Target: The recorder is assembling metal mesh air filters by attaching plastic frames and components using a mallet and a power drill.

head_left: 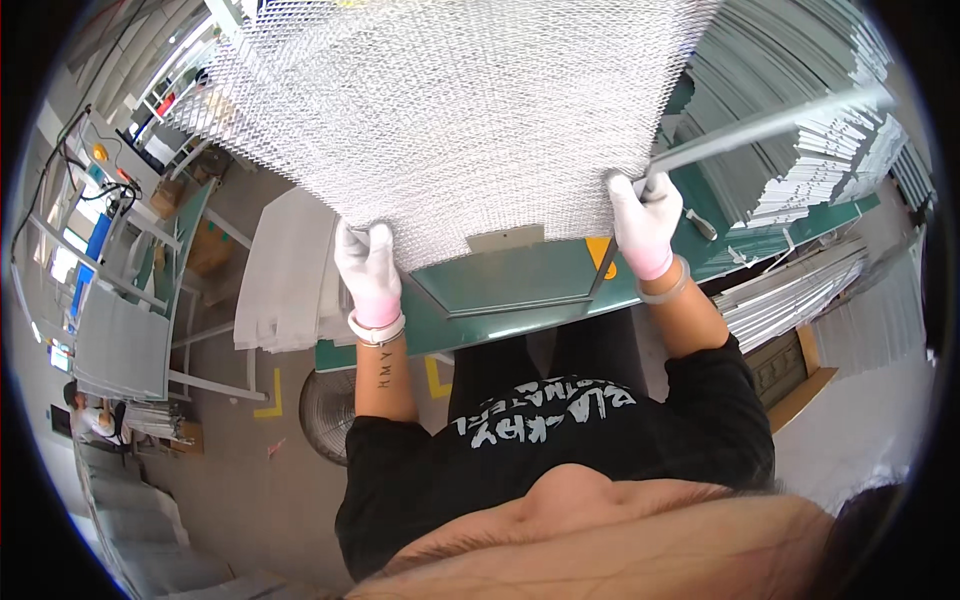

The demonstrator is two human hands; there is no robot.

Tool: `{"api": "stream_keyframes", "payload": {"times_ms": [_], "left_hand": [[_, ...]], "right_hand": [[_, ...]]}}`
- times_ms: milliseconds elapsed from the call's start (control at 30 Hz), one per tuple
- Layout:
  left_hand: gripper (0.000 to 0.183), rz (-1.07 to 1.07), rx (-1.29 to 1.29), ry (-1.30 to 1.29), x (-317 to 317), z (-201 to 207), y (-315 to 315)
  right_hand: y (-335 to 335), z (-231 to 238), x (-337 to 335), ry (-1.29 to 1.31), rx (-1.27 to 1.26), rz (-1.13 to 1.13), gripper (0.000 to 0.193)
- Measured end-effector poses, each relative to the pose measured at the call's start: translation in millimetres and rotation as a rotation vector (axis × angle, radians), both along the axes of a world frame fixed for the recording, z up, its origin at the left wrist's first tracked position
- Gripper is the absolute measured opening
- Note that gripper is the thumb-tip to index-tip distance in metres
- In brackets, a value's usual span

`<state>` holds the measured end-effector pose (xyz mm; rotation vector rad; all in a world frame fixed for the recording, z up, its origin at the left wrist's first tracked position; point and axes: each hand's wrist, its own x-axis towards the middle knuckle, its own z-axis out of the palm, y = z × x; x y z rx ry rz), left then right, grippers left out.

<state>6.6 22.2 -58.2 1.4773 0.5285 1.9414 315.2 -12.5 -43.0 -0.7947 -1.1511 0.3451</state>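
Observation:
A large silver metal mesh sheet is raised in front of me above the green work table. My left hand, in a white and pink glove, pinches its near left corner. My right hand, gloved alike, is closed on its near right corner. A long grey metal bar runs from beside my right fingers out to the right; whether they also grip it I cannot tell. Below the mesh's near edge, a thin grey rectangular frame lies on the table. A small greyish plate shows at that edge.
Stacked white-grey strips pile up on the table's right, near a screwdriver-like tool. Pale sheets hang over a support at left. A round fan stands on the floor below. A person sits far left.

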Motion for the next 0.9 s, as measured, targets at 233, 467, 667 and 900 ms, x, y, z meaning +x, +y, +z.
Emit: {"api": "stream_keyframes", "payload": {"times_ms": [233, 467, 667, 900], "left_hand": [[0.041, 0.060, -0.018, 0.029, -4.9, -29.1, 3.8], [0.048, -0.031, -0.357, 0.252, -12.4, -106.3, -9.3], [0.069, -0.310, -0.152, 0.177, -36.0, -52.8, 7.7], [0.028, 0.061, -0.181, 0.101, 1.2, -0.7, 0.9]], "right_hand": [[4.2, -15.8, 6.4, -0.044, -0.015, 0.155, 0.010], [-1.4, -101.8, 15.1, -0.287, -0.279, 0.105, 0.029], [5.5, -32.2, 16.6, -0.037, -0.092, 0.325, 0.045], [9.6, -12.6, 7.0, -0.030, -0.157, 0.288, 0.025]]}}
